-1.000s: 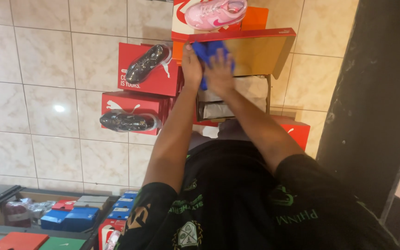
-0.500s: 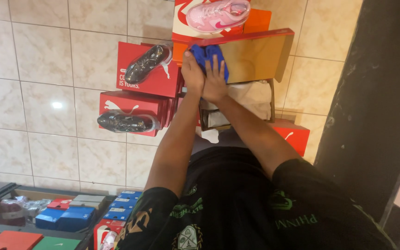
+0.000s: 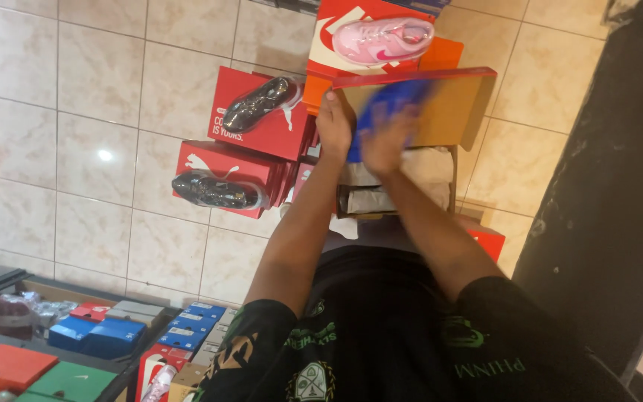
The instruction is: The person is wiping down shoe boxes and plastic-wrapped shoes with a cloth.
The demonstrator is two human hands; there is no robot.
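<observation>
My left hand (image 3: 334, 123) grips the left edge of a red shoe-box lid (image 3: 459, 112), which is raised so its brown inside faces me. My right hand (image 3: 385, 139) presses a blue cloth (image 3: 396, 100) against that brown inside; the cloth is blurred by motion. Under the lid, the open shoe box (image 3: 452, 182) shows crumpled white paper (image 3: 426, 167). Both forearms reach out from my black printed shirt at the bottom of the view.
A pink shoe (image 3: 383, 39) rests on a red and orange box above the lid. Two black wrapped shoes (image 3: 262, 103) (image 3: 213, 190) lie on red boxes at the left. Cream tiles lie behind, a dark pillar (image 3: 604, 186) at the right, blue boxes (image 3: 113, 335) at the lower left.
My right hand has slid the blue cloth to the right across the inside of the lid. My left hand stays on the lid's left edge.
</observation>
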